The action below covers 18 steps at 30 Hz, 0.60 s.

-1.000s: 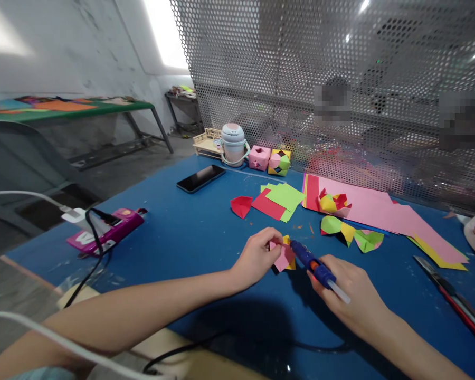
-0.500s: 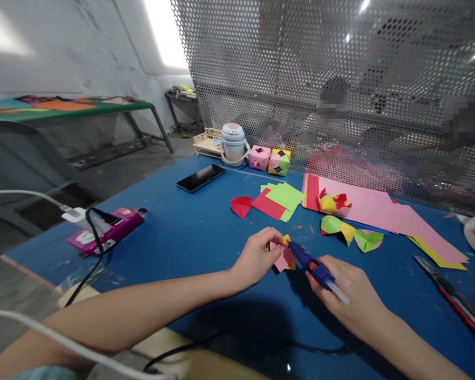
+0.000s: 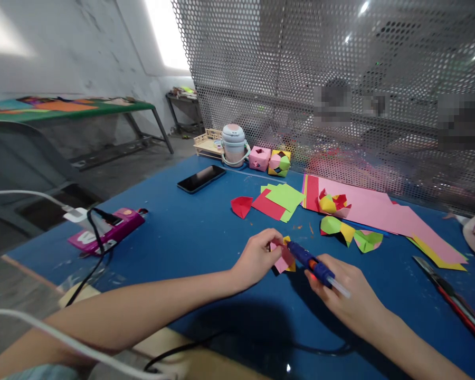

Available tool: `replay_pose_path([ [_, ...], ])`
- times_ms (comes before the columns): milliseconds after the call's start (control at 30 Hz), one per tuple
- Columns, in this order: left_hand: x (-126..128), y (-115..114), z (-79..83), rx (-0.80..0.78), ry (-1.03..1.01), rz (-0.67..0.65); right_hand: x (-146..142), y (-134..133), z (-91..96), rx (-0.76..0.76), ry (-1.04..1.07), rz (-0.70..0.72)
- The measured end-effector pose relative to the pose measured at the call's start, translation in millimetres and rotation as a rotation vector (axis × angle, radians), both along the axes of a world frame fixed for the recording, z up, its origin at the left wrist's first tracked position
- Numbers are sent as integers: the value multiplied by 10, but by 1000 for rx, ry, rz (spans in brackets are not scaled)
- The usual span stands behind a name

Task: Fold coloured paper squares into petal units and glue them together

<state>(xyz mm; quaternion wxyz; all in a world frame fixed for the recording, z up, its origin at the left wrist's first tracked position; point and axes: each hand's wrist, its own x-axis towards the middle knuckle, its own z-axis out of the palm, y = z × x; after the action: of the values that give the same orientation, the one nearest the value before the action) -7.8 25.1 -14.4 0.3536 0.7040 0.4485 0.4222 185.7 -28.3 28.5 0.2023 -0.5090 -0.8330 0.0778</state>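
Observation:
Between the fingertips of my left hand (image 3: 257,258) is a small folded paper piece (image 3: 284,259), pink with yellow at its right side. My right hand (image 3: 344,287) is wrapped round a blue hot glue gun (image 3: 311,263), a clear glue stick jutting from its back end. The gun's nozzle points left and meets, or nearly meets, the paper's upper edge; contact is hard to make out. Beyond my hands lie a red folded piece (image 3: 241,206) and green and red paper squares (image 3: 283,198). To the right are joined folded pieces (image 3: 340,228) and a red-yellow paper form (image 3: 334,203).
A utility knife (image 3: 447,293) lies at the right, near pink sheets (image 3: 383,211). Toward the back stand a phone (image 3: 201,179), a lidded flask (image 3: 234,145) and two paper balls (image 3: 259,158). A purple power bank (image 3: 106,231) with cables sits left. A perforated metal screen (image 3: 301,79) borders the table.
Almost nothing differs. The glue gun's tip has shifted very slightly left along the paper's top edge, while my left hand keeps its hold.

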Motion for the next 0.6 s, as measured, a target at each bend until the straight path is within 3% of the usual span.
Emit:
replay_pose_path([
  [300,-21,81,-3,-178,-105,86,109,81,91,-42,226,-147],
  [500,-26,112,20,-218,-191,120,189,327,-201,-98,113,-284],
  [600,-26,107,28,-217,-239,109,222,399,-254,-128,-16,-298],
])
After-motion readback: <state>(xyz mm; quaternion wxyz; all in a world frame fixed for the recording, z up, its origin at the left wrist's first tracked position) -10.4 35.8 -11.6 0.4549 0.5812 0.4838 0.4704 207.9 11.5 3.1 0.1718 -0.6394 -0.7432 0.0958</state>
